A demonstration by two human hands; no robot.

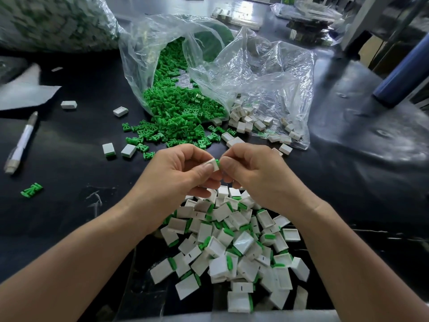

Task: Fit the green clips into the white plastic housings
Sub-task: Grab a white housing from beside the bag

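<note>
A clip is being seated, by the look of it: the left hand (183, 173) pinches a white housing (212, 165) while the right hand (253, 173) pinches a green clip (217, 161) at the housing's right edge. The pair sits between the fingertips, above the near pile of finished pieces (232, 247). The next move likely needs a straight push home.
</note>
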